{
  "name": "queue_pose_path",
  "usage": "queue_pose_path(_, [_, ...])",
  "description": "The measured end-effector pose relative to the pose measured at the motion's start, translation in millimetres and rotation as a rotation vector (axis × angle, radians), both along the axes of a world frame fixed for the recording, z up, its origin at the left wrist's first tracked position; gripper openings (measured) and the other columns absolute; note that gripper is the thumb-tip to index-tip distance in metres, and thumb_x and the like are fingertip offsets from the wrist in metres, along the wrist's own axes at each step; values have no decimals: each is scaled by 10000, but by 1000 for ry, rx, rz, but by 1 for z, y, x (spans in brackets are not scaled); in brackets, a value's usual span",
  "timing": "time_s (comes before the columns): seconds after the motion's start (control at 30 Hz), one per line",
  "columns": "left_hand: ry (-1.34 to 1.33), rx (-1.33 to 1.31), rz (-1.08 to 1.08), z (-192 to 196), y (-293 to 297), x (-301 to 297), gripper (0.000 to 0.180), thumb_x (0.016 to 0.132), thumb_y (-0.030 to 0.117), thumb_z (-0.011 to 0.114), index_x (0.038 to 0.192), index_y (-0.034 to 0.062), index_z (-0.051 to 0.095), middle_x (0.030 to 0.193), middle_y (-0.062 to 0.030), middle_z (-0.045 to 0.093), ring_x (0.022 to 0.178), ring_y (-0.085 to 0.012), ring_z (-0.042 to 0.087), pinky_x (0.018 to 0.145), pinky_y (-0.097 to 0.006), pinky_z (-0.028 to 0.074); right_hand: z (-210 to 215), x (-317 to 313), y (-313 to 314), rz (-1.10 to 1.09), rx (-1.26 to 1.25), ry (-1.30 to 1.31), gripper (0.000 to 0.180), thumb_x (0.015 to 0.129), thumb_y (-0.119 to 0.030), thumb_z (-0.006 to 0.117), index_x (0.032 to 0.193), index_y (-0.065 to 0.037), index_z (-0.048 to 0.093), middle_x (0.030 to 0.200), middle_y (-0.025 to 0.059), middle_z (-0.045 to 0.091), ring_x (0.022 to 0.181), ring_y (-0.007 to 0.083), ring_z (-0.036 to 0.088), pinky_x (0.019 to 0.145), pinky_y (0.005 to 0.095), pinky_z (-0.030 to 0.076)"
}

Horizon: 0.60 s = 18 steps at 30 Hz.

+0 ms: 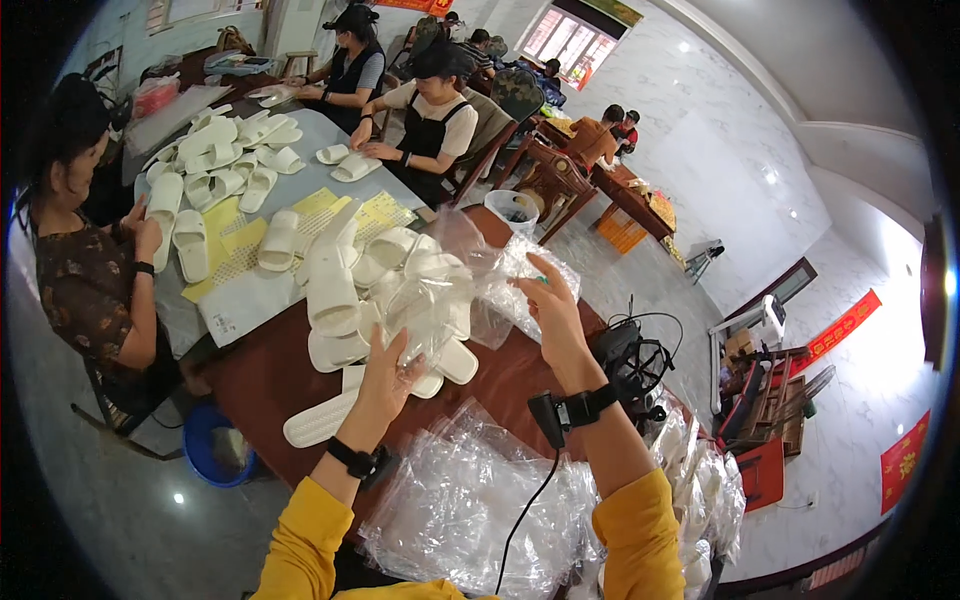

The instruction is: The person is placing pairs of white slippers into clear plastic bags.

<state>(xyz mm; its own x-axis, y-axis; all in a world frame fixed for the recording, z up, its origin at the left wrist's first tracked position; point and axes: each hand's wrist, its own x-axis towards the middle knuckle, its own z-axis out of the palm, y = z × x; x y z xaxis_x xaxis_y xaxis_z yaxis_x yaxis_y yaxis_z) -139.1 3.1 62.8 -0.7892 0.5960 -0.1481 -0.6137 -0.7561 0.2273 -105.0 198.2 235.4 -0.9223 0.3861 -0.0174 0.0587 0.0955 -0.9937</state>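
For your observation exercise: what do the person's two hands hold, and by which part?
Both hold one clear plastic bag: the left hand grips its lower end, the right hand its upper edge.

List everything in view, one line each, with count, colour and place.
clear plastic bag: one, transparent, held up between both hands
slippers: many, white, piled and spread along the table
table: one, dark red-brown, under the slippers
bag pile: many, clear, near table edge by the forearms
paper sheets: several, yellow, among far slippers
bucket: one, blue, floor at left
co-workers: several, seated around the tables
left hand: gripping bag's lower edge
right hand: holding bag's upper side
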Motion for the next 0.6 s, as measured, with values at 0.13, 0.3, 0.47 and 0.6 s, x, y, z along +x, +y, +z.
queue_pose_path(0.13, [60, -382, 279, 10, -9, 1, 753, 957, 232, 585, 1526, 266, 93, 1289, -73, 468, 820, -152, 558, 617, -247, 499, -28, 11, -7, 84, -264, -45, 502, 922, -176, 584, 1392, -95, 430, 1183, 80, 518, 1100, 166, 489, 829, 314, 442])
queue_pose_path(0.3, [384, -423, 360, 57, -19, -20, 758, 952, 239, 604, 1524, 298, 111, 1259, -86, 500, 617, -48, 463, 508, -177, 417, -26, 9, -14, 247, -234, 163, 606, 905, -96, 594, 1456, -54, 345, 1379, 105, 428, 967, 128, 491, 789, 306, 460])
queue_pose_path(0.47, [272, -424, 234, 30, -39, -14, 844, 916, 117, 633, 1531, 298, 83, 1002, -126, 590, 501, -41, 385, 415, -140, 322, -22, 10, -6, 6, -347, 161, 579, 905, -71, 575, 1439, -19, 355, 1383, 98, 438, 938, 122, 538, 800, 272, 484])
queue_pose_path(0.6, [332, -538, 60, 4, -43, 3, 852, 878, 27, 638, 1533, 263, 146, 852, -52, 602, 568, -46, 413, 478, -184, 333, -41, 41, -11, 267, -313, -82, 547, 947, -159, 557, 1441, -46, 351, 1381, 118, 438, 1056, 145, 539, 861, 309, 498])
